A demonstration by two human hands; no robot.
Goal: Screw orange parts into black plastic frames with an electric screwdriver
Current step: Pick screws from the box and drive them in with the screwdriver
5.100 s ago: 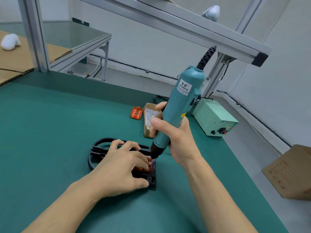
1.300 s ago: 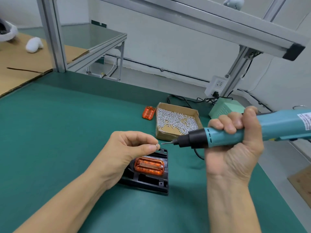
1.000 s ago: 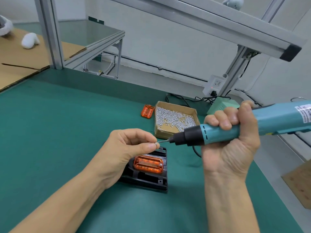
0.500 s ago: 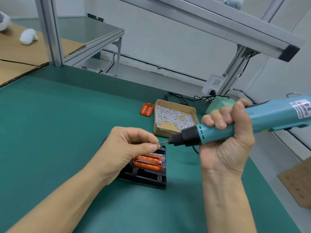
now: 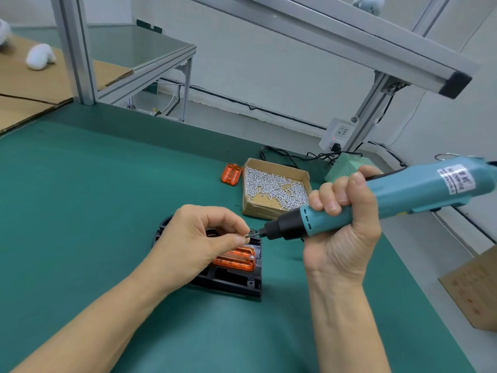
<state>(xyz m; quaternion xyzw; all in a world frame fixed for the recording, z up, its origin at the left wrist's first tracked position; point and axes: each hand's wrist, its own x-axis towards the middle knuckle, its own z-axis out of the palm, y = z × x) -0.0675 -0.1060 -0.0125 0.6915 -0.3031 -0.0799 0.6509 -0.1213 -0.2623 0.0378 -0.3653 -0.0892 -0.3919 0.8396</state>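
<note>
Both hands busy: left hand (image 5: pixel 196 238) pinches a barely visible screw (image 5: pixel 248 235) at the bit; right hand (image 5: pixel 341 224) wraps screwdriver (image 5: pixel 376 203). Orange part (image 5: pixel 236 259) in black frame (image 5: pixel 231 281) below left fingertips, half hidden

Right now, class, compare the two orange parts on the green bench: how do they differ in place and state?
The orange part in the frame sits seated in the black plastic frame, close below the left hand; the loose orange part lies bare on the mat beside the screw box. The seated one shows a screw at one corner; the loose one shows none. Both are translucent orange and ribbed.
</note>
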